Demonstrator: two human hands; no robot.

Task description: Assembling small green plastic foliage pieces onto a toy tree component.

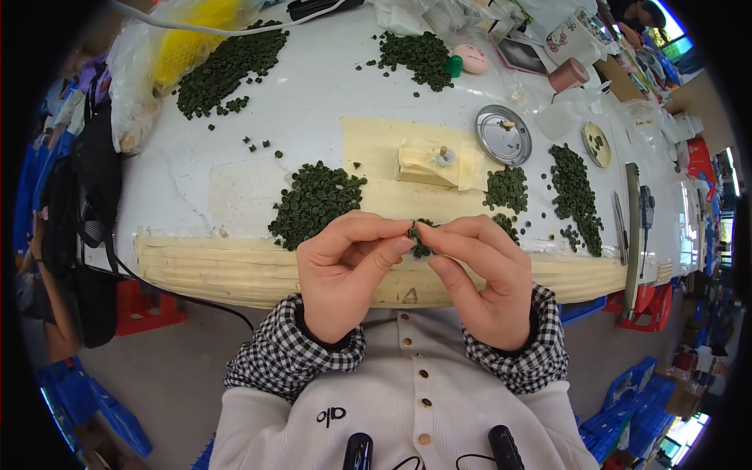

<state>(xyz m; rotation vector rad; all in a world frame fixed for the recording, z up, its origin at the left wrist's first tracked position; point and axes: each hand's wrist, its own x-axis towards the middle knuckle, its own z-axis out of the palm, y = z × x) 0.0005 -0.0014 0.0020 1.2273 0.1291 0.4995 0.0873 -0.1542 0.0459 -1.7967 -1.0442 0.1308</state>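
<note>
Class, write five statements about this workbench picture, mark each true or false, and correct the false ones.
1. The left hand and right hand come together at a small green piece. True.
2. The round silver dish lies left of the tape-covered block. False: the dish lies to its right.
3. Yellow mesh shows at the upper left. True.
4. All the dark green pieces lie in one heap. False: they lie in several separate heaps.
5. The cuffs are plain red. False: they are black-and-white checked.
</note>
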